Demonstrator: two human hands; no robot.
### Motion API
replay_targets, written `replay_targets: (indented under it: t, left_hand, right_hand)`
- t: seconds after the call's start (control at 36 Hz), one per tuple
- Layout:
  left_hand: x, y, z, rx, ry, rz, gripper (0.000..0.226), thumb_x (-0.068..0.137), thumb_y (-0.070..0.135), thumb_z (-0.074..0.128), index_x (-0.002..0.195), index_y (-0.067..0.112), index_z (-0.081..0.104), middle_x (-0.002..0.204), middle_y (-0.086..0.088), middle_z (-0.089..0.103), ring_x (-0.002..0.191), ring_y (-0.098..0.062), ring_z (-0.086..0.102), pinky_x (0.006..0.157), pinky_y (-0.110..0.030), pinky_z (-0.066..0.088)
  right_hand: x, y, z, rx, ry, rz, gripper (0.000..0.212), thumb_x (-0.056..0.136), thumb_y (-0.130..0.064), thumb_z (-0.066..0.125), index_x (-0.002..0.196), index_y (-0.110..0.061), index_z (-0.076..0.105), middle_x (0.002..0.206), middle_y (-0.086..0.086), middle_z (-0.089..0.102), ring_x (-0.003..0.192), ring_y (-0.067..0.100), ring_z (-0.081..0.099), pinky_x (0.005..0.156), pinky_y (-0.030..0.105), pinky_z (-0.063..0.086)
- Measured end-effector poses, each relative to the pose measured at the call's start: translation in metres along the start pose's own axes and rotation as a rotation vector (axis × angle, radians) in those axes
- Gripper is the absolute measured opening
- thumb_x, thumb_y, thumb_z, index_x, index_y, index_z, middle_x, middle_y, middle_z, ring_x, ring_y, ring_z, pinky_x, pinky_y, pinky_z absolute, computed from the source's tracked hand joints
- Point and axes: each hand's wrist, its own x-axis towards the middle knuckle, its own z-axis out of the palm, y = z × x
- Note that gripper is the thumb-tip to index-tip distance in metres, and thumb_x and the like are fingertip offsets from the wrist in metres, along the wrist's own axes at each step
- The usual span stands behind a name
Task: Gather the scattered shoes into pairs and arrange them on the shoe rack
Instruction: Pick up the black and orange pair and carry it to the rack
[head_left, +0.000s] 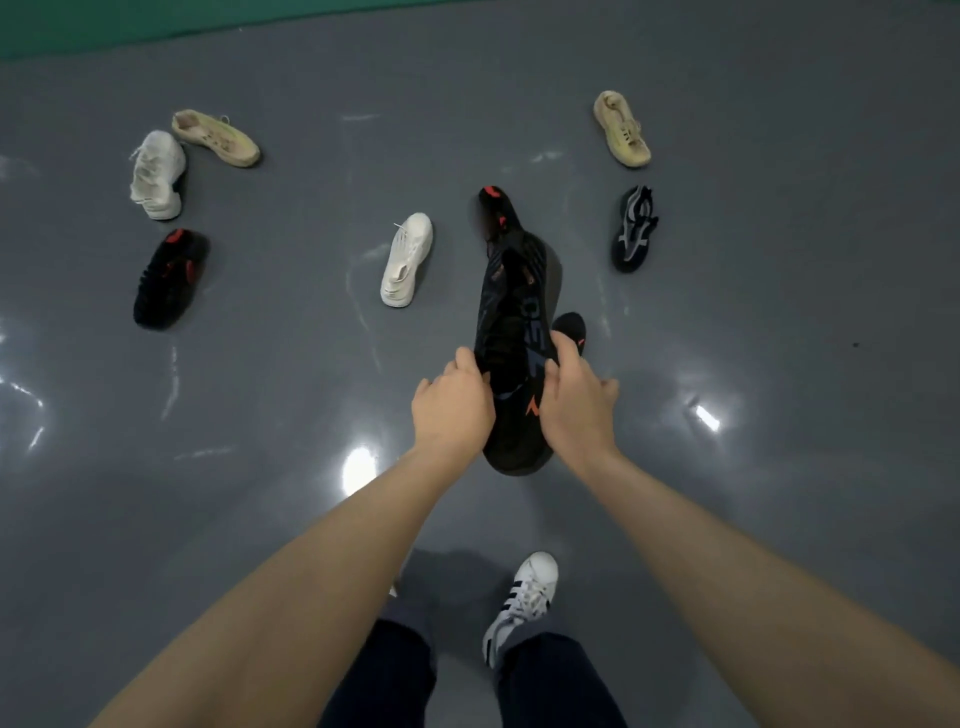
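I hold a black shoe with orange marks (514, 312) above the grey floor. My left hand (452, 405) grips its left side and my right hand (576, 400) grips its right side. A second black shoe part (570, 327) peeks out behind my right hand; whether it is held I cannot tell. On the floor lie a white shoe (407, 260) just left of the held one, a black and orange shoe (169, 280), another white shoe (157, 174), a beige shoe (215, 137), a second beige shoe (622, 129) and a black and grey shoe (635, 228). No shoe rack is in view.
My own foot in a white striped sneaker (519, 605) stands on the floor below my arms. The glossy grey floor (805, 312) reflects ceiling lights. A green strip (156, 26) borders the floor at the far edge.
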Motion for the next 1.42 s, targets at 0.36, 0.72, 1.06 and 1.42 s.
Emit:
replay_targets:
  t: [0.36,0.72,1.06,1.42]
  left_hand:
    - [0.105,0.015,0.006,-0.372,-0.388,-0.073,0.025,0.093,0.031,0.053,0.107,0.014,0.039,0.100,-0.007,0.059,0.093,-0.027,0.059,0.078,-0.042,0.052]
    - [0.199,-0.003,0.101,-0.224,-0.320,-0.093,0.012,0.096,0.016,0.042,0.107,0.011,0.043,0.089,-0.012,0.060,0.082,-0.033,0.058,0.062,-0.037,0.044]
    - [0.275,-0.041,0.274,-0.312,-0.164,-0.250,0.011,0.095,0.015,0.040,0.106,0.012,0.043,0.084,-0.010,0.061,0.074,-0.031,0.057,0.061,-0.038,0.045]
    - [0.315,-0.055,0.361,-0.312,-0.152,-0.249,0.012,0.097,0.017,0.036,0.107,0.013,0.042,0.078,-0.011,0.060,0.067,-0.030,0.056,0.056,-0.037,0.044]
  right_hand:
    - [0.082,0.038,0.014,0.154,-0.134,0.109,0.038,0.102,-0.021,0.029,0.140,-0.024,0.036,0.120,0.006,0.055,0.103,0.024,0.056,0.089,0.044,0.048]
    - [0.163,0.117,0.092,0.197,-0.299,0.278,0.041,0.102,-0.035,0.029,0.136,-0.014,0.038,0.128,0.009,0.053,0.115,0.026,0.052,0.089,0.038,0.044]
    - [0.222,0.291,0.219,0.020,-0.347,0.484,0.035,0.100,-0.027,0.039,0.124,-0.002,0.044,0.121,0.017,0.050,0.109,0.032,0.051,0.080,0.036,0.041]
    - [0.254,0.355,0.309,-0.039,-0.238,0.658,0.037,0.098,-0.025,0.046,0.123,0.001,0.041,0.123,0.020,0.050,0.110,0.035,0.052,0.073,0.035,0.038]
